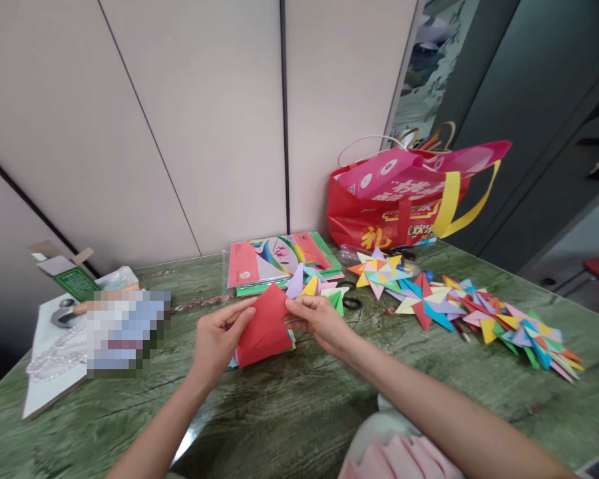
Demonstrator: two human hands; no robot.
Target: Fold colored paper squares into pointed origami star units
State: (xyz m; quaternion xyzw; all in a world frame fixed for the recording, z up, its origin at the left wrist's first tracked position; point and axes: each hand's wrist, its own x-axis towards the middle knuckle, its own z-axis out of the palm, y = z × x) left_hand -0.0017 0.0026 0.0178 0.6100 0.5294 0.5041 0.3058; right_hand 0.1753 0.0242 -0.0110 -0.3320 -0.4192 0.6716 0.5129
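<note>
Two bare hands grip a sheet of red paper [265,327] over a green marble-look table [199,426], L hand [219,336] at its left edge, R hand [317,318] at its upper right. Just behind, small folded pieces [312,283] in purple, yellow, pink & green lie nr black scissors [352,303]. A pack of colored paper [279,259] rests by the wall; multicolored paper stars [424,301] spread across the R side, in front of a red bag [379,209] w/ yellow handles. At far L: green box [74,283], hammer [64,315] & clear beads [54,356] on a white board [40,392].
</note>
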